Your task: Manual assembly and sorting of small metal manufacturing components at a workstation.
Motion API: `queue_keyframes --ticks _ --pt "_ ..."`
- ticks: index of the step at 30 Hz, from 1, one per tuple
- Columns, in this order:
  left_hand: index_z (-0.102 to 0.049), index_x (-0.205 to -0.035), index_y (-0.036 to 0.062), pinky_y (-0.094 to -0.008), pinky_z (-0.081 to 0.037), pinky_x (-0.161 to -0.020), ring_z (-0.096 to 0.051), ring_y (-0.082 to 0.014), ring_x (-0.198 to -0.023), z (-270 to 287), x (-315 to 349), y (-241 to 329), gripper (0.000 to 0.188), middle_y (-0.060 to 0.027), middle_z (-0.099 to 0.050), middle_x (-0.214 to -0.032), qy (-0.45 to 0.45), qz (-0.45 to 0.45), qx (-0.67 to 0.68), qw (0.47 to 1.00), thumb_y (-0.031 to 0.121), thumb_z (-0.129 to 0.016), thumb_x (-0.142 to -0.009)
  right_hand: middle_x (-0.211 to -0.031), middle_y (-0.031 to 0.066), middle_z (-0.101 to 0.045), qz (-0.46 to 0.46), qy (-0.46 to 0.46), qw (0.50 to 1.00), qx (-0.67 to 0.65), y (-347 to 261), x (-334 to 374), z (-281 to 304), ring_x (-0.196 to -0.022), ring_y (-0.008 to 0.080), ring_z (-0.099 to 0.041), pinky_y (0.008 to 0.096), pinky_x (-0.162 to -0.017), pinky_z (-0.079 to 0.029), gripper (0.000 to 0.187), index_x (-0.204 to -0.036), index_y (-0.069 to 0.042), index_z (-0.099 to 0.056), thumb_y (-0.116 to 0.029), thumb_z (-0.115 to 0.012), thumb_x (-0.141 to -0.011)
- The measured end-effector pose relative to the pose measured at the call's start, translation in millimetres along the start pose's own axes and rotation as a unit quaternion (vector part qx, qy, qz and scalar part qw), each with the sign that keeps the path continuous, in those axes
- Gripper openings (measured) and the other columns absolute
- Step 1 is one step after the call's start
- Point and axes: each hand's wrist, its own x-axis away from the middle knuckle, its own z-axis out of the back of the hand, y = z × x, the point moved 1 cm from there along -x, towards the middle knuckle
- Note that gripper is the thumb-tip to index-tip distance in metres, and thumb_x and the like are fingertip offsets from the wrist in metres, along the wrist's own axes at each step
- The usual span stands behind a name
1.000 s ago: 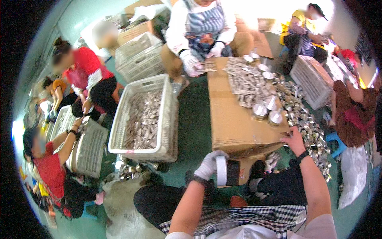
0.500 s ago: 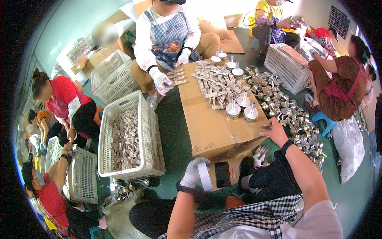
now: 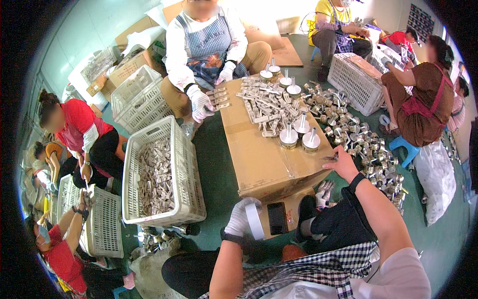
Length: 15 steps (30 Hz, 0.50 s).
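My left hand (image 3: 241, 217), in a white knit glove, is closed around a roll of white tape (image 3: 255, 222) beside the near side of a cardboard box (image 3: 259, 169). A dark phone (image 3: 277, 218) lies on cardboard right of the roll. My bare right hand (image 3: 343, 165) is at the box's near right corner, its fingers pinched on a small dark pointed tool (image 3: 329, 158) whose kind I cannot make out. On the box top lie a heap of flat metal clips (image 3: 269, 107) and several round metal pieces with upright stems (image 3: 310, 142).
Many round metal parts (image 3: 358, 134) cover the floor right of the box. A white crate (image 3: 191, 192) of clips stands left. A gloved co-worker's hand (image 3: 200, 103) holds clips across the box. A white sack (image 3: 435, 182) and a blue stool (image 3: 404, 149) are at right.
The view has shifted slightly. My hands keep their holds and stay nearly in place. At the left, two co-workers' hands have moved apart.
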Motion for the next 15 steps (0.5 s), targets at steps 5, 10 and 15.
queue_keyframes --ticks 5,10,15 --pt "-0.062 -0.088 0.0016 -0.0386 -0.055 -0.074 -0.063 -0.0277 -0.084 -4.5 0.4 0.5 0.013 -0.0143 -0.065 -0.09 0.004 0.003 0.007 1.0 0.009 -0.062 -0.078 -0.093 0.0214 -0.063 0.002 0.002 1.0 -0.001 2.3 0.0 0.6 -0.092 0.0376 -0.061 0.0416 -0.079 -0.047 0.063 -0.103 -0.001 -0.046 -0.026 -0.084 -0.061" --pt "-0.062 -0.087 0.0017 -0.0385 -0.055 -0.074 -0.063 -0.0271 -0.083 -4.5 2.3 0.2 0.013 -0.0137 -0.065 -0.088 -0.001 -0.025 -0.045 0.999 0.01 -0.063 -0.077 -0.093 0.0213 -0.063 0.005 0.0 1.0 -0.006 0.4 0.2 0.2 -0.092 0.0375 -0.061 0.0415 -0.079 -0.047 0.062 -0.103 0.0 -0.046 -0.025 -0.084 -0.061" --pt "-0.062 -0.087 0.0024 -0.0379 -0.055 -0.074 -0.063 -0.0259 -0.082 -6.4 0.7 3.4 0.013 -0.0132 -0.065 -0.088 0.0 0.028 0.024 0.999 0.009 -0.063 -0.077 -0.093 0.0213 -0.063 0.0 -0.003 1.0 -0.002 -4.8 1.8 2.8 -0.092 0.0373 -0.061 0.0415 -0.08 -0.047 0.061 -0.103 0.0 -0.046 -0.025 -0.084 -0.062"
